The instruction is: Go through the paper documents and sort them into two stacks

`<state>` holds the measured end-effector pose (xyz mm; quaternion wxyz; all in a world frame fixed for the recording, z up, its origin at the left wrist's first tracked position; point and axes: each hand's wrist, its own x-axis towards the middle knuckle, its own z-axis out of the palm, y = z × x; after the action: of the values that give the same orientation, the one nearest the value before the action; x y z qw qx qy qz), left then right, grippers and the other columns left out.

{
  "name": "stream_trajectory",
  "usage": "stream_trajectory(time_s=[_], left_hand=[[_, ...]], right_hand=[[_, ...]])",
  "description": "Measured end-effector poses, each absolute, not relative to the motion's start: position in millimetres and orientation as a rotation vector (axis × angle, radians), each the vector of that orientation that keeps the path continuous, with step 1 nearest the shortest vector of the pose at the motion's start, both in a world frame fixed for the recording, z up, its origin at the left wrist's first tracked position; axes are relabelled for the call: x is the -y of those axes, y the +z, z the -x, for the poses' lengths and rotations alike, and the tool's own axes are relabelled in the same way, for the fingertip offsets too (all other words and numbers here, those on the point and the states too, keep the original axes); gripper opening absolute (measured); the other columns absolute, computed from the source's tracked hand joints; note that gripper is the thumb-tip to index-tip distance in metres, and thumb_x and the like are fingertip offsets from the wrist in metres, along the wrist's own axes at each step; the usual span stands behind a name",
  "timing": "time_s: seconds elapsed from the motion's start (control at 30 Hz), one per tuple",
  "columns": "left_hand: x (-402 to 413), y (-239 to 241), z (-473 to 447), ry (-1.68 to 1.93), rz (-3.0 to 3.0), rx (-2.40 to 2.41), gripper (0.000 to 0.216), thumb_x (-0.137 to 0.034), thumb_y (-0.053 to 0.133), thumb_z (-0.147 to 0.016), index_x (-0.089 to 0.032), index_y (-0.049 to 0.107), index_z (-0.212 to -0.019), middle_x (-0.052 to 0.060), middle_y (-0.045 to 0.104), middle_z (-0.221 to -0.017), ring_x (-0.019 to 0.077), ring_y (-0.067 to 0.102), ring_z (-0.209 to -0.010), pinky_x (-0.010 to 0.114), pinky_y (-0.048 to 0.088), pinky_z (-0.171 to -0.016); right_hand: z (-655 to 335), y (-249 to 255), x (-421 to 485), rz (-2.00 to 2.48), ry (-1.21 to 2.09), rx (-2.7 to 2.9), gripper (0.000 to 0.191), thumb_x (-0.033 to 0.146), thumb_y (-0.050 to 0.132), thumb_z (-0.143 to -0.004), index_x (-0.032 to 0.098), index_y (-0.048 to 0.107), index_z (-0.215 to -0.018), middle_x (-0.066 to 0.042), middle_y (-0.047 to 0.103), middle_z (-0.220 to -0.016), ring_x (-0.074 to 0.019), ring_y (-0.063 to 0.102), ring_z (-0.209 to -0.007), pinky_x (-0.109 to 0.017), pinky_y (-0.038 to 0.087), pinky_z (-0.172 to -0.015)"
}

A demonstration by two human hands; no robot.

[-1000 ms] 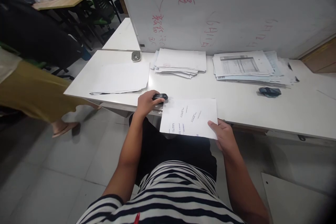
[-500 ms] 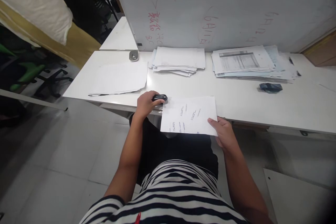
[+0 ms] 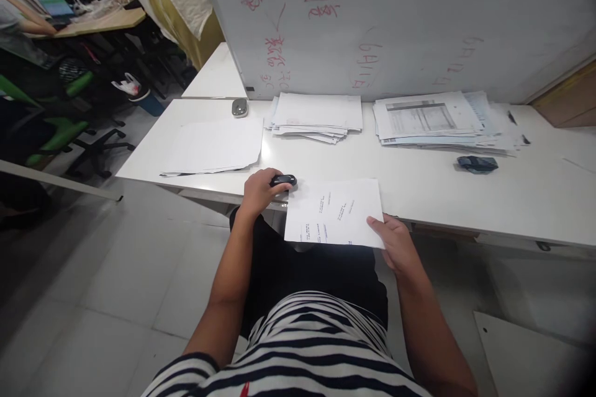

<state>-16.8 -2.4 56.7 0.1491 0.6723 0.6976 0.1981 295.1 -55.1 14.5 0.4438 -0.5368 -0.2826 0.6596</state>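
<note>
My left hand (image 3: 259, 189) rests at the near edge of the white table (image 3: 433, 198), closed over a small black stapler (image 3: 283, 181) whose tip sticks out past my fingers. The stapler sits at the top left corner of a printed paper sheet (image 3: 334, 211). That sheet lies half over the table edge. My right hand (image 3: 393, 240) pinches its lower right corner between thumb and fingers.
Further back on the table lie a loose white sheet (image 3: 216, 145), a paper stack (image 3: 317, 115), a wider pile of printed papers (image 3: 437, 122), a small grey device (image 3: 239, 108) and a dark object (image 3: 477, 164). A whiteboard (image 3: 395, 18) stands behind. Green chairs (image 3: 60, 130) stand left.
A person in yellow clothing at the left has moved away and out of sight. My hands, the stapler and the sheet have stayed where they were.
</note>
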Motion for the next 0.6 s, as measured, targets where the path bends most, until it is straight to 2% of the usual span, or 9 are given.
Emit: stream_trajectory(time_s=[0.6], left_hand=[[4.7,58.8,13.9,0.579,-1.910,-2.029,0.034,-0.057,0.061,-0.076,-0.027,0.063,-0.092,-0.001,0.067,-0.089,0.0180,0.058,-0.083,0.029,0.040,-0.068]], right_hand=[[-297.3,13.6,54.4,1.317,1.660,0.721,0.039,0.040,0.077,-0.069,0.018,0.072,-0.101,-0.006,0.075,-0.090,-0.0216,0.070,-0.078,-0.030,0.055,-0.070]])
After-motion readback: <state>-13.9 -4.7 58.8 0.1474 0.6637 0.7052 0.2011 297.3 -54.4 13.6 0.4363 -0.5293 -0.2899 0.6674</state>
